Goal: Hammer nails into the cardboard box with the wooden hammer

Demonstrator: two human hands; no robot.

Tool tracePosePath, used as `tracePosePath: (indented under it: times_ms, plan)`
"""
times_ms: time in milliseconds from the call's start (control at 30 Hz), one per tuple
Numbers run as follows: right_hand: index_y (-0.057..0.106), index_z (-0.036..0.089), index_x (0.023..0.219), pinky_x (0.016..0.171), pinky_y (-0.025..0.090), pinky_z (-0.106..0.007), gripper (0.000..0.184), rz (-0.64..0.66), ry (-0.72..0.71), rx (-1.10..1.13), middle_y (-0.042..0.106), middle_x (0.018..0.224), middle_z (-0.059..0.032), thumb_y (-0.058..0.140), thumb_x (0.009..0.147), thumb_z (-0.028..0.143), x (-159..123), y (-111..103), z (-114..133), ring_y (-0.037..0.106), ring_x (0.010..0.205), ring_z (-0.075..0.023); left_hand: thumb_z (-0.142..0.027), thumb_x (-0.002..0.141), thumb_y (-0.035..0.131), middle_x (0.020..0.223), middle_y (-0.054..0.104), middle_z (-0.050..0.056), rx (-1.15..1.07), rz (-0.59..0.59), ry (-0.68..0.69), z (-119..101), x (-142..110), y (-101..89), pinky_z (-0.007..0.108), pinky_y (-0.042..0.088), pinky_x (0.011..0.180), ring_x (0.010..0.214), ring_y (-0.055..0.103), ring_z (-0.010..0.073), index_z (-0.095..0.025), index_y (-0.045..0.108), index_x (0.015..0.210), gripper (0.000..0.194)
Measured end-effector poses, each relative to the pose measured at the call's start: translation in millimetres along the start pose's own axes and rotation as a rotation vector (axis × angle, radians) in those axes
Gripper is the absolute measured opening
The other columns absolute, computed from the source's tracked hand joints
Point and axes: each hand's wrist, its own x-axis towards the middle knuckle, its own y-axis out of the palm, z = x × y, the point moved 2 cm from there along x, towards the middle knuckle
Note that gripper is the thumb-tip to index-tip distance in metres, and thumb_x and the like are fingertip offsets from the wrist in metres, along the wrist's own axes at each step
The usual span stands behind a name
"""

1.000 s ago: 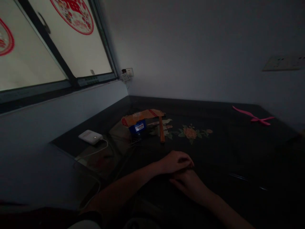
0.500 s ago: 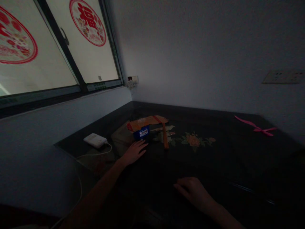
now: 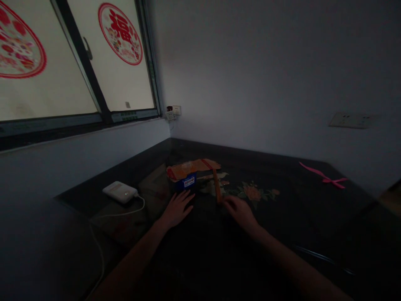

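Observation:
The room is dim. My left hand lies flat on the dark table, fingers spread, just in front of a small blue box with a white label. An orange paper sheet rests on top of the box. My right hand reaches forward, its fingertips at the near end of a narrow orange strip that lies on the table beside a flower pattern. Its fingers are curled; whether they pinch the strip I cannot make out.
A white power bank with a cable sits at the left edge. A pink ribbon lies at the far right by the wall. A window with red paper cuttings is at the left, a wall socket in the corner.
My right hand has moved forward from the near table to the end of the orange strip. The left hand, which earlier left the right hand and reached the blue box, has stayed by it.

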Motion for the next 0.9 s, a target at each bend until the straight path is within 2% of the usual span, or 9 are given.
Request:
tracePosePath:
  times_ms: [100,200,300,433,600,767,900]
  plan:
    - [0.055,0.017,0.119,0.081,0.052,-0.043,0.031,-0.058,0.138,-0.068,0.059,0.119,-0.0083,0.056,0.091,0.030,50.1,0.2,1.9,0.061,0.098,-0.0223,-0.042,0.096,0.031,0.149,0.031,0.005,0.013,0.004,0.039,0.3,0.2,2.5,0.048,0.024,0.110,0.137,0.030,0.0228,-0.032,0.031,0.142,0.047]
    - [0.054,0.017,0.120,0.080,0.052,-0.043,0.032,-0.033,0.233,-0.133,0.059,0.119,-0.0084,0.056,0.091,0.031,83.5,5.6,8.0,0.062,0.097,-0.0224,-0.041,0.097,0.030,0.150,0.031,0.006,0.033,0.003,0.069,0.6,0.2,3.4,0.047,0.025,0.110,0.137,0.029,0.0224,-0.032,0.027,0.143,0.048]
    - [0.055,0.017,0.119,0.080,0.052,-0.043,0.032,0.018,0.266,-0.189,0.059,0.118,-0.0083,0.056,0.091,0.031,98.7,11.3,15.7,0.062,0.097,-0.0223,-0.040,0.097,0.029,0.150,0.029,0.007,0.054,0.013,0.080,0.3,0.3,2.7,0.047,0.025,0.111,0.137,0.028,0.0223,-0.031,0.025,0.144,0.048]
    - [0.056,0.018,0.118,0.080,0.052,-0.043,0.030,0.082,0.268,-0.248,0.059,0.118,-0.0081,0.056,0.091,0.030,96.4,13.6,17.7,0.062,0.097,-0.0220,-0.038,0.097,0.029,0.150,0.028,0.008,0.080,0.024,0.104,0.2,1.2,3.1,0.047,0.026,0.110,0.137,0.028,0.0229,-0.031,0.024,0.145,0.048]
    - [0.056,0.018,0.117,0.080,0.052,-0.042,0.029,0.141,0.292,-0.287,0.060,0.118,-0.0079,0.056,0.091,0.030,56.0,5.4,-1.2,0.062,0.096,-0.0214,-0.038,0.098,0.027,0.151,0.027,0.008,0.077,0.039,0.191,5.1,4.3,8.2,0.046,0.027,0.110,0.137,0.029,0.0227,-0.029,0.025,0.145,0.048]
    - [0.056,0.018,0.117,0.079,0.053,-0.041,0.029,0.179,0.342,-0.308,0.061,0.115,-0.0077,0.055,0.091,0.031,-19.5,-11.8,-31.2,0.063,0.094,-0.0207,-0.040,0.097,0.027,0.152,0.025,0.007,0.030,0.082,0.268,8.5,5.2,8.5,0.045,0.027,0.110,0.137,0.029,0.0220,-0.029,0.023,0.145,0.049]
    - [0.055,0.018,0.119,0.077,0.053,-0.041,0.032,0.195,0.388,-0.329,0.063,0.110,-0.0072,0.053,0.092,0.034,-84.9,-29.4,-57.2,0.064,0.089,-0.0197,-0.041,0.097,0.029,0.153,0.020,0.004,-0.011,0.142,0.356,-3.2,4.2,5.7,0.045,0.024,0.111,0.138,0.026,0.0225,-0.031,0.021,0.145,0.050]
